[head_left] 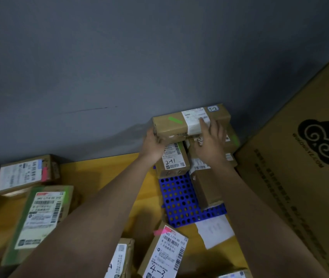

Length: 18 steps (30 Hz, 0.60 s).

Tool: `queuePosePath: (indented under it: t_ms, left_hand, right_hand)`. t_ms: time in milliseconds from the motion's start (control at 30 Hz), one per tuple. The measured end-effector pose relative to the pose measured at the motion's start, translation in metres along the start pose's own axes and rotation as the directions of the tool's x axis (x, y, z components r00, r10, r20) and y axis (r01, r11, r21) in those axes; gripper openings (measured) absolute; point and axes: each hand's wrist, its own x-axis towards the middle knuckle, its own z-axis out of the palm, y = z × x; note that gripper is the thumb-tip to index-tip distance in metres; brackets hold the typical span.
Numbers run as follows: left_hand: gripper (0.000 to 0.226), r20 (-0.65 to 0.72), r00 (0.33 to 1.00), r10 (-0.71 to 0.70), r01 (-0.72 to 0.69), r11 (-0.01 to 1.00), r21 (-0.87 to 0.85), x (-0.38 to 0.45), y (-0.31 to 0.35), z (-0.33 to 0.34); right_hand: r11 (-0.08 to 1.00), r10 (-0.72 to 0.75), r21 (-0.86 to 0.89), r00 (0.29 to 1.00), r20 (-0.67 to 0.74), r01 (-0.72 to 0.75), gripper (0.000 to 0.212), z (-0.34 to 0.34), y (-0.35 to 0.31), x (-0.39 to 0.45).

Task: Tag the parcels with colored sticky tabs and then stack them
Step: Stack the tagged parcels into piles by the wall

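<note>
A long cardboard parcel [189,121] with a green tab and a "5-2" label sits on top of a stack at the back wall. My left hand [153,146] grips its left end. My right hand [211,141] lies against its front with straight fingers over the white label. Under it stand a parcel marked "2-41" [172,160] and other boxes [205,185] on a blue perforated mat [179,199]. In front, a parcel marked "4-3" [163,255] carries a pink tab.
Two parcels lie at the left: one with a pink tab [27,174], one with a green tab [41,219]. Another parcel [119,259] lies at the bottom edge. A big cardboard carton [304,167] fills the right. A white paper [214,230] lies on the yellow table [99,169].
</note>
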Motion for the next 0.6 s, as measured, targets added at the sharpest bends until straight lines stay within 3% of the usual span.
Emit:
queuePosePath:
  t_ms: [133, 300, 467, 600]
  left_hand:
    - [0.051, 0.014, 1.000, -0.023, 0.022, 0.999, 0.032, -0.001, 0.002, 0.000]
    - [0.053, 0.029, 1.000, -0.005, 0.005, 1.000, 0.011, 0.002, -0.003, -0.001]
    - [0.058, -0.063, 0.998, -0.004, 0.010, 0.995, 0.095, -0.006, -0.007, -0.016]
    - [0.039, -0.165, 0.981, 0.104, -0.061, 0.968, 0.243, -0.028, -0.016, -0.065]
  right_hand:
    - [0.978, 0.125, 0.174, 0.991, -0.057, -0.113, 0.074, -0.004, -0.006, -0.003]
    - [0.980, 0.161, 0.132, 0.982, -0.102, -0.147, 0.072, -0.007, -0.004, -0.002]
    - [0.989, 0.028, 0.145, 0.975, -0.219, 0.004, 0.064, -0.008, -0.031, -0.013]
    - [0.963, -0.167, 0.143, 0.922, -0.350, 0.229, 0.050, 0.004, -0.094, -0.036]
